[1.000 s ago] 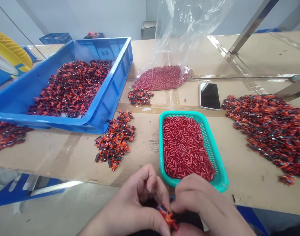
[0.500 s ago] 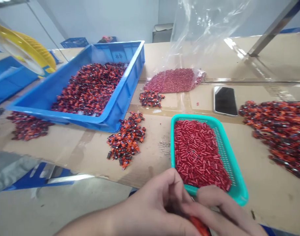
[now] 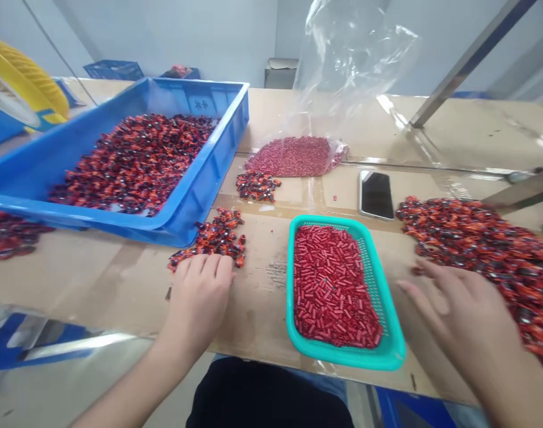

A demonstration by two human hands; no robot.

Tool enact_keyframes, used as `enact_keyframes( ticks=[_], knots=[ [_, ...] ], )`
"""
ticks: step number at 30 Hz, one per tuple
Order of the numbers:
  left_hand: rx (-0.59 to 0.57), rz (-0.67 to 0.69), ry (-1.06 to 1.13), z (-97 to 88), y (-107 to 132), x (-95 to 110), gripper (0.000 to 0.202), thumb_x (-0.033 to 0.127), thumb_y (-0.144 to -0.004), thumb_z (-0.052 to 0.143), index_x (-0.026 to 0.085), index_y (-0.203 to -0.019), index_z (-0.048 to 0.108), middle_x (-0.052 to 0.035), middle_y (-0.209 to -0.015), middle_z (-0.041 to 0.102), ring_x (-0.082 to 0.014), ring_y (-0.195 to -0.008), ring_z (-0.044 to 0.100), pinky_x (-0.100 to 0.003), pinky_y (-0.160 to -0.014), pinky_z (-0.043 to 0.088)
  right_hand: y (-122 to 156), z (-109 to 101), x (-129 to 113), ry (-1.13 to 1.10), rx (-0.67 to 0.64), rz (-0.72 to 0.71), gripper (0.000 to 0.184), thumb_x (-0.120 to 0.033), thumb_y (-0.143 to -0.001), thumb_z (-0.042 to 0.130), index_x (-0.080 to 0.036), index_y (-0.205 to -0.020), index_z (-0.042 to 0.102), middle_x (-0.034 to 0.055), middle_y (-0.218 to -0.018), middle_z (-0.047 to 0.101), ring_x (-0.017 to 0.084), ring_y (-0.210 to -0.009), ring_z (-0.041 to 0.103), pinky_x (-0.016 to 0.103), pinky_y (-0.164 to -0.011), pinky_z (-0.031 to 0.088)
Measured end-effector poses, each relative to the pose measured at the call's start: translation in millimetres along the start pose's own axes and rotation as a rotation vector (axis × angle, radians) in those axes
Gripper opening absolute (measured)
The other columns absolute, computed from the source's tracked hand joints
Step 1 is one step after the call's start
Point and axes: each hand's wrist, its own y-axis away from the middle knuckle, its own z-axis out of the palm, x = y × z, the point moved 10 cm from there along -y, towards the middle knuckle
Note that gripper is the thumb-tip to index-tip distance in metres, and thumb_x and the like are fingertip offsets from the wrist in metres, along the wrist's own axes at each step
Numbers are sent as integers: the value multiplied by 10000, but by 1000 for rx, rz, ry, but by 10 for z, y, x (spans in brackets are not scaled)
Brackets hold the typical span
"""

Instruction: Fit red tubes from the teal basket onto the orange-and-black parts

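My left hand (image 3: 204,294) rests over the near side of a small pile of orange-and-black parts (image 3: 220,233). Its fingers are curled down and pressed together, with the tips and anything in them hidden. My right hand (image 3: 470,318), slightly blurred, reaches the near edge of a larger heap of similar parts (image 3: 463,223). Thumb and forefinger are apart there, with a gap between them. Between the two hands stands a green plastic basket (image 3: 390,327) that holds many short red tubes (image 3: 331,285).
A big blue crate (image 3: 198,193) holds more orange-and-black parts. Behind the basket lie a clear bag of red tubes (image 3: 298,156), a small cluster of parts (image 3: 256,185) and a phone (image 3: 376,194). A yellow fan (image 3: 28,83) is at far left; a metal post (image 3: 472,59) rises at right.
My hands were together in front of the basket around something orange-red. They have separated, left to the small pile and right to the large heap. The view has shifted slightly.
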Motion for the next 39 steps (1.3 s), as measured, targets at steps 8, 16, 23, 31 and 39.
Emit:
enact_keyframes(
  ticks=[8, 16, 23, 31, 39],
  knots=[
    [57, 53, 98, 36, 28, 34, 186, 63, -971, 500, 204, -876, 574, -83, -859, 673, -291, -771, 642, -407, -723, 418, 43, 685, -1184, -25, -417, -373, 172, -209, -1049, 556, -182, -1105, 717, 75, -993, 745, 240, -906, 653, 387, -795, 514],
    [124, -238, 1228, -148, 235, 51, 177, 96, -951, 675, 257, -971, 605, -9, -1052, 759, -168, -1011, 745, -266, -901, 565, -18, 787, -1146, -104, -435, -358, 173, -137, -1013, 543, -197, -912, 671, 50, -871, 696, 228, -820, 633, 359, -732, 483],
    [182, -426, 1848, -139, 427, 352, 309, 46, -898, 760, 266, -873, 546, 36, -998, 789, -161, -961, 788, -241, -829, 645, -92, 314, -1375, -561, -362, -140, 87, -147, -1010, 564, -227, -1009, 596, 15, -882, 672, 145, -779, 664, 243, -672, 558],
    [152, -234, 1771, -384, 389, 507, 395, -90, -883, 691, 262, -813, 526, 64, -1066, 806, -182, -1013, 789, -333, -918, 626, -40, -7, -1811, -657, -271, -319, 147, -89, -931, 694, -212, -972, 626, 24, -828, 691, 148, -787, 672, 248, -730, 607],
    [187, -162, 1540, -561, 321, 524, 442, -39, -862, 740, 217, -621, 472, 47, -937, 846, -208, -883, 792, -376, -839, 565, -25, 63, -1758, -668, -355, -255, 184, -104, -957, 663, -236, -873, 566, 12, -832, 674, 139, -779, 666, 228, -703, 590]
  ],
)
